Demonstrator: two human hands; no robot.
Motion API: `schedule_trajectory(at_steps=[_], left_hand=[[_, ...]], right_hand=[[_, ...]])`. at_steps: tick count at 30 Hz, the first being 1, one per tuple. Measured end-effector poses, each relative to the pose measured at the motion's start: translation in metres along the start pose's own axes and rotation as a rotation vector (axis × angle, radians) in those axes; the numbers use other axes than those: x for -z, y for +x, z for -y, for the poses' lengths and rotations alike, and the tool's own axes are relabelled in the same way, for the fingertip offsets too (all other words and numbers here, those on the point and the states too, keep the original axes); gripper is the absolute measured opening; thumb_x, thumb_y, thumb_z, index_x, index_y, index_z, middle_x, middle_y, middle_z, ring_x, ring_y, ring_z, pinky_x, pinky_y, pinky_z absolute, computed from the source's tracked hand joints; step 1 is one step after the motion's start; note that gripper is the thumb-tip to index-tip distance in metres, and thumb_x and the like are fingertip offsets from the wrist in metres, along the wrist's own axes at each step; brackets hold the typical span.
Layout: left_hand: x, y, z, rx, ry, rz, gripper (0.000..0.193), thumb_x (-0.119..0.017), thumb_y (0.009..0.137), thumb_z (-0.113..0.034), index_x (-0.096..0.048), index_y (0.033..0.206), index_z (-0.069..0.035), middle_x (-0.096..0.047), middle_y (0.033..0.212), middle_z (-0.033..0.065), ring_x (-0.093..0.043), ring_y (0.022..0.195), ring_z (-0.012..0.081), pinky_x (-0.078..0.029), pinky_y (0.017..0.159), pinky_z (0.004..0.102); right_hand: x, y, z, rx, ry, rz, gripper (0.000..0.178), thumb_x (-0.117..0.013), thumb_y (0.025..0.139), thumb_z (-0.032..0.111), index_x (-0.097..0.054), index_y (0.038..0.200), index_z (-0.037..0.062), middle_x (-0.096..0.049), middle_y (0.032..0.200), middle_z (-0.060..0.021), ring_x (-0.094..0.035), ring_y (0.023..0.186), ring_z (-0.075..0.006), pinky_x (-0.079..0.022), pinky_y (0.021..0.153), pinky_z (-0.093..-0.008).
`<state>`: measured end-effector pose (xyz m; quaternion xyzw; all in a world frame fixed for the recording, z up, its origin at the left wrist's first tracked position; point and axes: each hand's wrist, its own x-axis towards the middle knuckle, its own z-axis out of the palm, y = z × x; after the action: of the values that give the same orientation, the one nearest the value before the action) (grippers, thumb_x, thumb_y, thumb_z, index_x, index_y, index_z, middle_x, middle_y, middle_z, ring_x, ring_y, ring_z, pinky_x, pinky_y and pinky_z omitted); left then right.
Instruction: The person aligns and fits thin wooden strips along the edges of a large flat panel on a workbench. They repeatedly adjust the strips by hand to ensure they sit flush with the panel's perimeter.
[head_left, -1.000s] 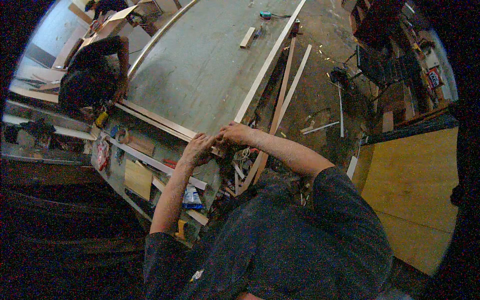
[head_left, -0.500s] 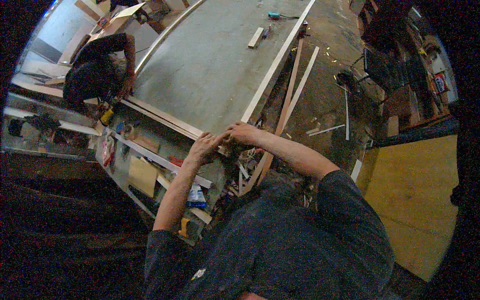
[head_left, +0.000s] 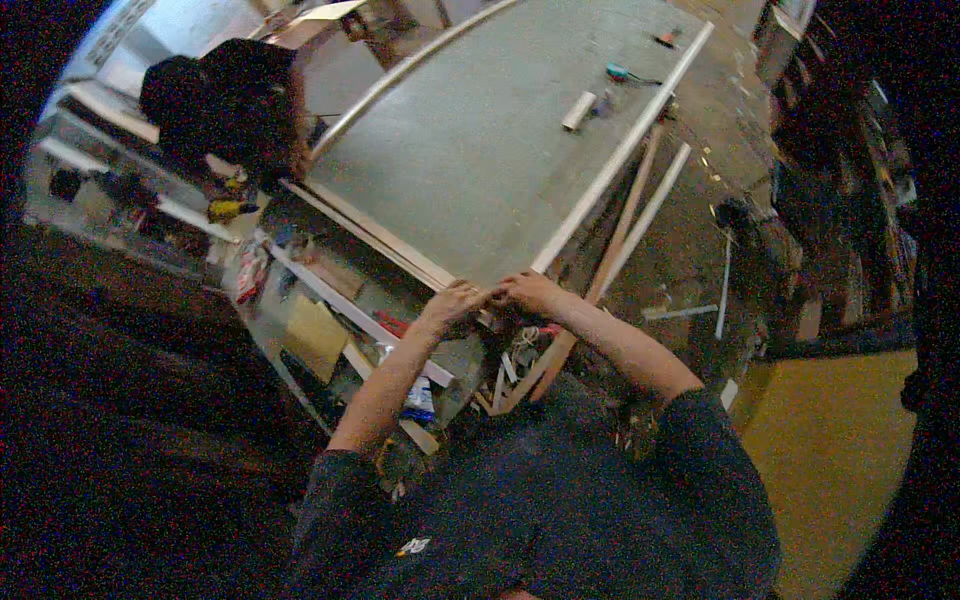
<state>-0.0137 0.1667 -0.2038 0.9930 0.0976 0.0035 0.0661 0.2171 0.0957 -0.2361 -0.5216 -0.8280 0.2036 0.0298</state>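
**View swings: table and hands sit farther right**

The grey table [head_left: 450, 150] fills 12 o'clock on my feed. Its long strip [head_left: 625, 147], at 1, and short strip [head_left: 375, 236], at 10, already line two edges; I judge the corner where they converge unfinished. There my left hand [head_left: 455, 305] and right hand [head_left: 530, 292] bend their fingers; whether they clasp anything, I can't tell. They hide the joint.

Around: tan panel [head_left: 845, 460] at 4, co-worker [head_left: 235, 110] at 10, loose strip [head_left: 648, 216] at 2, yellow drill [head_left: 230, 209] near 10.
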Motion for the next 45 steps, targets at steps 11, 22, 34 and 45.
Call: schedule_trajectory(at_steps=[11, 22, 34, 45], left_hand=[[-0.024, -0.003, 0.009, -0.042, 0.068, -0.095, 0.075, -0.07, 0.072, -0.022, -0.04, 0.141, -0.014, -0.067, 0.105, 0.0096, -0.064, 0.102, 0.0262, -0.041, 0.104, 0.0399], [-0.021, 0.0, 0.01, -0.056, -0.021, -0.092, 0.07, -0.067, 0.078, -0.023, -0.038, 0.141, -0.014, -0.064, 0.117, 0.0074, -0.059, 0.115, 0.0248, -0.039, 0.105, 0.0411], [-0.03, 0.004, 0.012, -0.067, -0.046, -0.068, 0.08, -0.067, 0.077, -0.019, -0.032, 0.148, -0.019, -0.06, 0.128, 0.0064, -0.055, 0.122, 0.0247, -0.035, 0.112, 0.0423], [-0.048, 0.008, 0.017, -0.065, 0.025, -0.11, 0.05, -0.05, 0.092, -0.021, -0.041, 0.14, -0.016, -0.064, 0.117, 0.0069, -0.059, 0.113, 0.0224, -0.037, 0.104, 0.0388]], right_hand=[[-0.027, 0.001, -0.02, 0.204, -0.164, -0.007, 0.036, -0.059, 0.085, 0.023, -0.065, 0.12, 0.0268, -0.052, 0.139, 0.0048, -0.044, 0.133, -0.023, -0.037, 0.106, -0.0444], [-0.005, -0.006, -0.008, 0.144, -0.115, 0.01, 0.047, -0.064, 0.083, 0.028, -0.06, 0.13, 0.031, -0.05, 0.142, 0.0031, -0.041, 0.135, -0.0218, -0.035, 0.107, -0.0462], [0.026, -0.02, 0.015, 0.08, -0.028, 0.011, 0.044, -0.061, 0.086, 0.029, -0.059, 0.13, 0.0223, -0.053, 0.139, 0.0008, -0.044, 0.132, -0.0228, -0.037, 0.104, -0.0432], [0.0, -0.011, -0.01, 0.162, -0.116, 0.014, 0.039, -0.06, 0.086, 0.028, -0.064, 0.124, 0.026, -0.051, 0.142, 0.0001, -0.043, 0.133, -0.0234, -0.036, 0.104, -0.0435]])
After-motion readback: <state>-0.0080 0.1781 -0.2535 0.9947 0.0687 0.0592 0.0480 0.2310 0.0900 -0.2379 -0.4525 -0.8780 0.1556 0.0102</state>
